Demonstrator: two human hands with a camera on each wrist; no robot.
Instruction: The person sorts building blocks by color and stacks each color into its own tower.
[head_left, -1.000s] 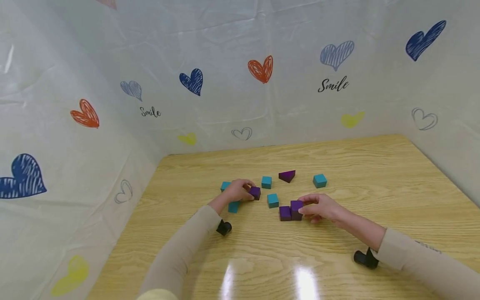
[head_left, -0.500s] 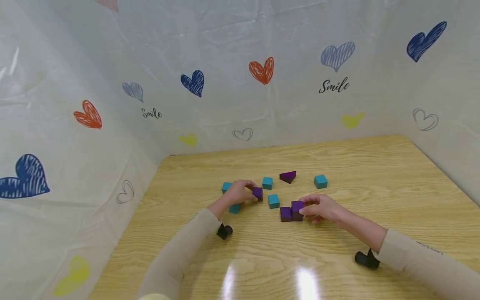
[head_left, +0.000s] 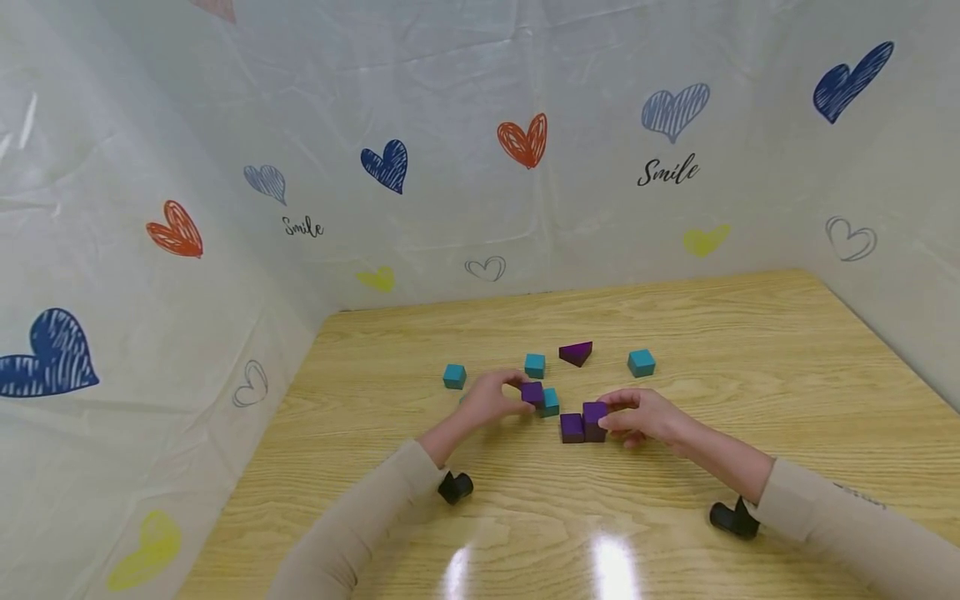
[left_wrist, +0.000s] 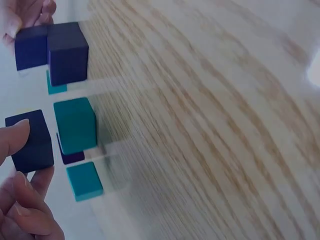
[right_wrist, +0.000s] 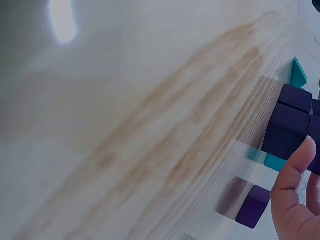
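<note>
Head view: left hand (head_left: 491, 400) fingers pinch a purple cube (head_left: 532, 392); right hand (head_left: 643, 417) fingers seemingly clamp the purple pair (head_left: 582, 422).

A table (head_left: 750, 333) carries the blocks, all gathered near its middle. Nearest the person sit two cubes (head_left: 581, 422) touching side by side; the right hand (head_left: 641, 417) rests against their right side. Just left and a little farther, the left hand (head_left: 491, 398) pinches a cube (head_left: 532, 392) right beside another cube (head_left: 550, 402) — that one on the held cube's right. Beyond these runs a far row: a cube at the left (head_left: 453, 376), a cube (head_left: 535, 365) behind the left hand, a wedge (head_left: 575, 353) to its right, and a lone cube (head_left: 641, 362) farthest right — well apart from the rest.
</note>
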